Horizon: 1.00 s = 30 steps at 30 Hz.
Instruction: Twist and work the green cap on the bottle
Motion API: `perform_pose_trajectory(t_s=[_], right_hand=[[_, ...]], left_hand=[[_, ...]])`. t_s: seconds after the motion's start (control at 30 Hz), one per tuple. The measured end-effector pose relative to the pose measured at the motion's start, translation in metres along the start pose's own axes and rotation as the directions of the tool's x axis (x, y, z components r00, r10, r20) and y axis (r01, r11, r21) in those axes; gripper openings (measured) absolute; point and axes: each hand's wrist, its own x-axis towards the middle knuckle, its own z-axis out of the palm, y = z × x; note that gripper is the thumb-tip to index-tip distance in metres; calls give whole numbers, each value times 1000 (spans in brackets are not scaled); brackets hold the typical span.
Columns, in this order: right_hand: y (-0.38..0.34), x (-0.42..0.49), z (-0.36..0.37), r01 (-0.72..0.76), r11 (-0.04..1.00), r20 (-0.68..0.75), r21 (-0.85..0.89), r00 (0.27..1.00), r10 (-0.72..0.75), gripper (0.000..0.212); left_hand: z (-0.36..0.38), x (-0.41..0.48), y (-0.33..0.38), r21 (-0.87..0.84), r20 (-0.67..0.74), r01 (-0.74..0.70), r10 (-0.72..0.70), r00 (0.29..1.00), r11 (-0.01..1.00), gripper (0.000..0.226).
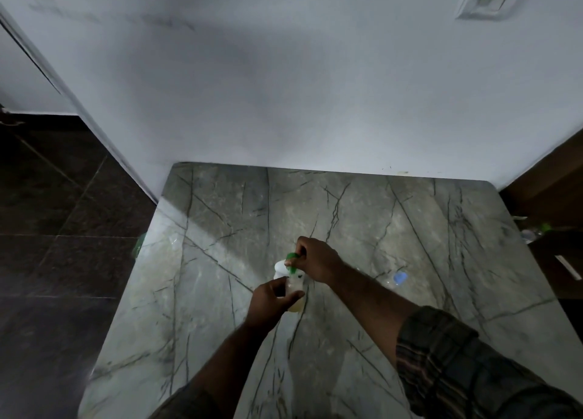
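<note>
Two hands at work, both clamped on one small bottle (pixel 295 289) near the middle of the marble table (pixel 410 229). Left hand (pixel 271 302) wrapped round the body, thumb and fingers curled across the clear plastic. Right hand (pixel 315 261) up top, fingertips pinched on the green cap (pixel 292 256). Close together, those hands, one just above the other.

Looked light, by all appearances: thin, clear plastic, a little pale yellowish liquid low down. Probably soft in the wall, likely to dent under a hard squeeze, and perhaps slick if wet. Best held low and mid-body, as gripped there, with the cap pinched at its rim. Tilted a touch toward the wall (pixel 284 87), not quite upright; whether resting on the table or raised off it, impossible to tell.

Something white (pixel 280 266) showed just behind the neck, too blurred to name. Small blue thing (pixel 400 277) off to the right on the table, well apart from the hands. Dark tiled floor (pixel 63 213) to the left, striped sleeve (pixel 457 371) on the right arm.
</note>
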Motion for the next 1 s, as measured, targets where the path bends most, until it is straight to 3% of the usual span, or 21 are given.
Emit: perform_pose_trajectory(t_s=[0.53,0.73,1.0], right_hand=[[1,1,0,-3,1000,4,-7,1000,3,33],[4,-1,6,-14,1000,30,-1,999,14,34],[2,1,2,-27,1000,23,6,999,27,36]], left_hand=[[0,2,0,1,-4,14,-14,1000,1000,27],[1,3,-6,10,12,31,-31,999,999,18],[1,4,-9,-32,8,54,-53,999,998,36]])
